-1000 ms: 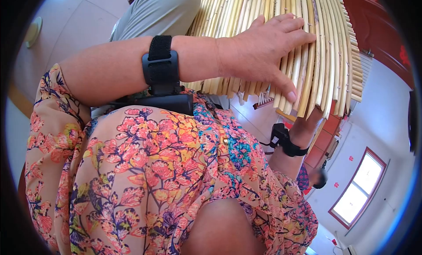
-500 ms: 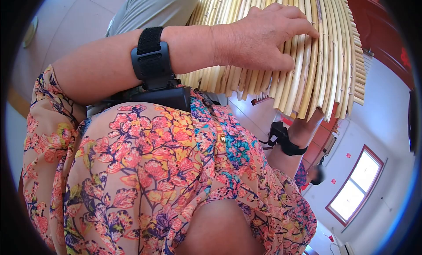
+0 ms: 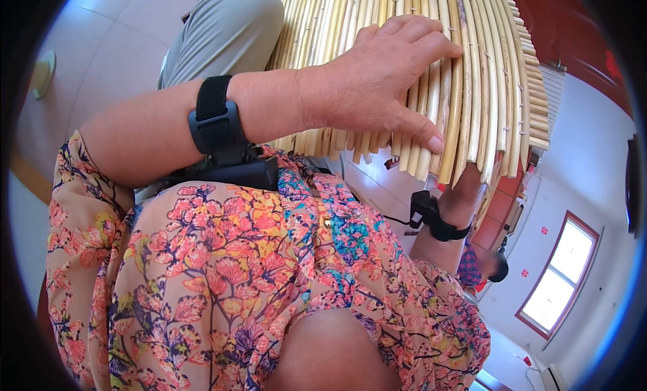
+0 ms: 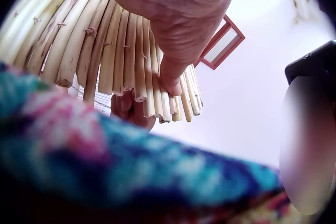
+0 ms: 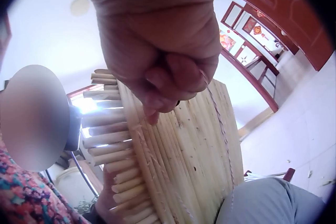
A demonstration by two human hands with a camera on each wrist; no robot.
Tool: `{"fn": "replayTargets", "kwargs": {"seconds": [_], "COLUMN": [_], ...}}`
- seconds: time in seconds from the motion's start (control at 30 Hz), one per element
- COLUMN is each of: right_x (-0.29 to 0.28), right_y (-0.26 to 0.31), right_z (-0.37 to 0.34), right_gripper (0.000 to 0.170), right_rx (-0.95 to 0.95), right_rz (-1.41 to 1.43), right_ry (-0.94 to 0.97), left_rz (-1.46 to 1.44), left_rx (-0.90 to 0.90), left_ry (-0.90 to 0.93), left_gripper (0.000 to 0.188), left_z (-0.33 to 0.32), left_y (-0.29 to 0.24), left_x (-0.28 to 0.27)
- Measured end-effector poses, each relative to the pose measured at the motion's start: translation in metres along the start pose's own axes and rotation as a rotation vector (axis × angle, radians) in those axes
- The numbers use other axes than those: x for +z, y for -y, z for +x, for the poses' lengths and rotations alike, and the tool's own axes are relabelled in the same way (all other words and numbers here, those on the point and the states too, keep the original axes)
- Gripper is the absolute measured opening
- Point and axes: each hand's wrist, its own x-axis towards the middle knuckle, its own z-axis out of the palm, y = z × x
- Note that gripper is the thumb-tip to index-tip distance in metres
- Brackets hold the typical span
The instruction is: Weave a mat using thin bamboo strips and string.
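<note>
A mat of pale reed stalks, stitched together with thread, spreads across the top of the head view. On its upper face rests my left hand, fingers spread over the stalks and thumb near their cut ends. The left wrist view has that thumb against the stalk ends. The mat hides my right hand in the head view; part of the right hand shows behind the stalks in the left wrist view. Curled close against the mat's other face, my right hand grips a twisted thread that trails downward.
A knee in grey trousers lies beside the mat. The floral blouse is close below the left forearm. Another person is in the background near a window. A red door panel stands behind the right hand.
The left thumb drew in with the fingers bent half a second ago, and is now stretched out again. The left hand and mat sit slightly further left in the head view.
</note>
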Motion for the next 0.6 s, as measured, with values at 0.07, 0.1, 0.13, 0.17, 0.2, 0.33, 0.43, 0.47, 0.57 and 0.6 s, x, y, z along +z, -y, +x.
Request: {"fn": "replayTargets", "kwargs": {"seconds": [0.07,0.1,0.13,0.17,0.2,0.33,0.43,0.47,0.57,0.6], "right_x": [0.003,0.004,0.005,0.006,0.008,0.011,0.014,0.014,0.016,0.016], "right_y": [0.002,0.003,0.002,0.003,0.003,0.003,0.003,0.003,0.003,0.004], "right_z": [0.004,0.005,0.007,0.009,0.009,0.014,0.016,0.017,0.018,0.019], "right_gripper": [0.059,0.058,0.058,0.058,0.057,0.056,0.055,0.054,0.053,0.053], "right_rx": [-0.026,-0.033,-0.043,-0.051,-0.058,-0.078,-0.091,-0.094,-0.102,-0.107], "right_rz": [-0.007,-0.009,-0.01,-0.007,-0.006,-0.006,0.003,-0.001,0.006,0.009], "right_ry": [0.009,0.015,0.016,0.021,0.023,0.029,0.04,0.04,0.052,0.054], "left_rz": [-0.003,-0.011,-0.018,-0.015,0.0,-0.003,-0.026,-0.026,-0.031,-0.03], "left_rx": [0.011,0.027,0.039,0.041,0.053,0.073,0.056,0.056,0.065,0.062], "left_ry": [0.008,0.012,0.017,0.022,0.01,-0.017,0.001,0.001,-0.015,-0.011], "left_gripper": [0.09,0.089,0.088,0.088,0.087,0.084,0.082,0.082,0.081,0.081], "left_z": [0.0,0.0,0.0,0.001,0.001,0.001,0.001,0.001,0.0,0.0], "left_y": [0.001,0.001,0.002,0.002,0.003,0.002,0.001,0.0,0.0,-0.001], "left_x": [-0.001,-0.002,-0.002,-0.003,-0.003,-0.005,-0.008,-0.008,-0.009,-0.009]}}
